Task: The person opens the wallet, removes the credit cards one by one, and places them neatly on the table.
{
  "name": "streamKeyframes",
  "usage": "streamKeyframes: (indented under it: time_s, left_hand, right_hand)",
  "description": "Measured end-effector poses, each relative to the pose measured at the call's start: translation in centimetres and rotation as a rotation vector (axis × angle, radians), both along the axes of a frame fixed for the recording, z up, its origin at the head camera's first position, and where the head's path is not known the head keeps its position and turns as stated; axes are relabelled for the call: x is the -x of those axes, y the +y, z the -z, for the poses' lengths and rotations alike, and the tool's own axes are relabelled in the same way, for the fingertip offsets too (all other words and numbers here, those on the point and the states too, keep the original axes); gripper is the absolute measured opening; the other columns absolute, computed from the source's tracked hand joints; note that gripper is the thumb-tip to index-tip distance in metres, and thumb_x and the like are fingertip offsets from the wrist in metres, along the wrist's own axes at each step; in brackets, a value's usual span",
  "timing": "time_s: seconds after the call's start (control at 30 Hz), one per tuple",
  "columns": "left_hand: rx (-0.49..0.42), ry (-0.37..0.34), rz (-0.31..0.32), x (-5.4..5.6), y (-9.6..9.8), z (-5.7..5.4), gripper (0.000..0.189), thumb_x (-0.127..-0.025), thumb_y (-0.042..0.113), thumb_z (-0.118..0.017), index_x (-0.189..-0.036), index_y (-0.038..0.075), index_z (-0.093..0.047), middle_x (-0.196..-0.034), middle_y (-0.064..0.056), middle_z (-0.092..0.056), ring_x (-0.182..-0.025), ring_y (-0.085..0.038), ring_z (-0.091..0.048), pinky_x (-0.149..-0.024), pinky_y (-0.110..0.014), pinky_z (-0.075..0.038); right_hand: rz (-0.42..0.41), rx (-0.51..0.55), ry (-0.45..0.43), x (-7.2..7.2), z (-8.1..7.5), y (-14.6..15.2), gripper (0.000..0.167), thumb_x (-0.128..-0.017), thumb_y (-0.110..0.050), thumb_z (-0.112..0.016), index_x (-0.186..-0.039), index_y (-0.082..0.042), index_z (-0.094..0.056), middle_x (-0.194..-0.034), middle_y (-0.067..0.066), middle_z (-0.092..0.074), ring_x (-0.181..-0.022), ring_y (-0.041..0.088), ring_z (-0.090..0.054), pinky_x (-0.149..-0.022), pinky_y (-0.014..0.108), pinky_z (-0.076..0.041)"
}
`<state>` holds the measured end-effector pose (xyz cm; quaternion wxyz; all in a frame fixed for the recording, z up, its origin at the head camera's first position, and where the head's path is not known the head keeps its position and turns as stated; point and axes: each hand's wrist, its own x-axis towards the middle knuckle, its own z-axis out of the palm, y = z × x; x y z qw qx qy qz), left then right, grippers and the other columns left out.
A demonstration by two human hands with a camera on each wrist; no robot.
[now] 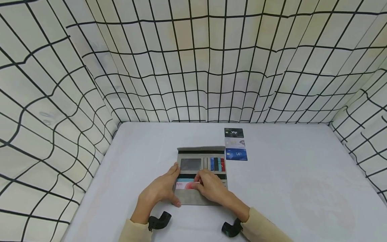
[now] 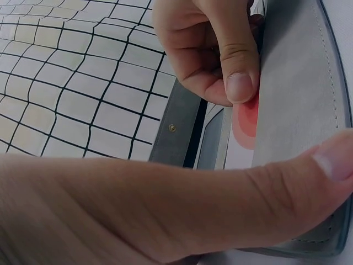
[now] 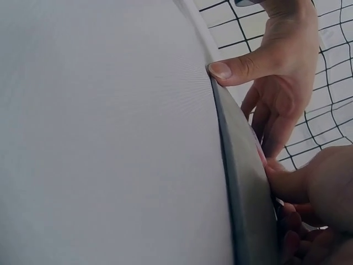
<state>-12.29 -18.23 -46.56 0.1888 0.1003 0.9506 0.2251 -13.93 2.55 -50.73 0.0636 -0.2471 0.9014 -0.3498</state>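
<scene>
A white cloth backdrop [image 1: 181,60] with a black grid rises around a white-topped table [image 1: 287,174]. On the table lies a grey wallet [image 1: 196,198], opened flat, near the middle and close to the person. The left hand [image 1: 158,188] steadies its left side, fingers extended along the edge and thumb laid on the near corner. The right hand [image 1: 211,185] works over the near half, its thumb and curled fingers pinching a pink card [image 1: 182,185] that sits partly inside the near pocket. Beyond the wallet's right edge, three cards form a column: a blue VIP card [image 1: 236,154] nearest, a pale card [image 1: 234,143] next, a black Vip card [image 1: 233,132] farthest. Narrow strips of slotted cards [image 1: 216,164] show in the far half. A small brass-coloured snap [image 2: 172,128] marks the flap.
</scene>
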Motion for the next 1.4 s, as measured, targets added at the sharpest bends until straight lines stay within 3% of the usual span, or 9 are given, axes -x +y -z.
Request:
streamKeyframes:
  time_s: [0.23,0.93,1.23,1.4]
  left_hand:
    - [0.000,0.004,-0.001,0.11,-0.04,-0.08,0.127,-0.052,0.025,-0.101,-0.154,-0.004,-0.032,-0.167,-0.017,-0.021,-0.152,-0.032,-0.029,-0.119,-0.049,-0.035]
    - [-0.014,0.009,-0.005,0.26,-0.14,-0.05,0.127,-0.051,0.024,-0.101,-0.155,-0.002,-0.032,-0.167,-0.016,-0.023,-0.151,-0.031,-0.032,-0.118,-0.048,-0.037]
    - [-0.022,0.005,-0.019,-0.01,-0.02,-0.06,0.124,-0.052,0.023,-0.100,-0.154,-0.001,-0.033,-0.166,-0.016,-0.024,-0.150,-0.033,-0.035,-0.116,-0.050,-0.039]
    - [-0.028,0.008,-0.014,-0.13,-0.04,-0.06,0.124,-0.052,0.023,-0.100,-0.154,-0.001,-0.033,-0.166,-0.016,-0.024,-0.150,-0.033,-0.035,-0.116,-0.050,-0.039]
  right_hand:
    - [0.039,0.000,0.019,0.02,-0.02,-0.35,0.015,-0.093,-0.024,-0.073,-0.089,-0.012,-0.066,-0.078,-0.004,-0.050,-0.065,0.006,-0.045,-0.054,0.016,-0.041]
    - [0.115,0.019,0.078,0.21,0.52,-0.65,0.011,-0.096,-0.019,-0.068,-0.090,-0.012,-0.063,-0.083,-0.001,-0.054,-0.066,0.007,-0.047,-0.057,0.017,-0.042]
    - [0.172,0.060,0.006,0.84,0.64,-0.44,0.012,-0.099,-0.020,-0.064,-0.097,-0.009,-0.060,-0.089,0.003,-0.053,-0.067,0.008,-0.049,-0.055,0.017,-0.043]
    - [0.142,0.078,-0.017,0.96,0.57,-0.03,0.012,-0.100,-0.021,-0.062,-0.102,-0.009,-0.062,-0.092,0.003,-0.055,-0.075,0.010,-0.050,-0.062,0.018,-0.046]
